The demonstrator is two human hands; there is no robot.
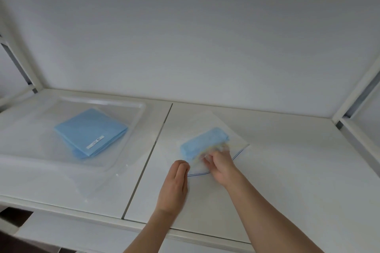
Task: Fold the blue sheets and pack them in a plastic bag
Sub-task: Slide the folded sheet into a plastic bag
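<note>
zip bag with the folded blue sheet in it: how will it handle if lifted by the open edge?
The plastic bag is thin clear film, so it likely sags around the load. The folded blue sheet looks soft and light, and may slide toward the mouth. The film looks smooth, probably slippery on the white table.

Soft, even light, slightly hazy on my feed.
Shadows faint; my right hand (221,167) blurs; straight edges bow near the corners.

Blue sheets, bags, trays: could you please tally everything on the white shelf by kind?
Folded blue sheet bundles: 2, a labelled stack in the tray and a small bundle in the bag.
Clear zip-top plastic bag: 1
Clear plastic tray: 1
Total: 4
</note>
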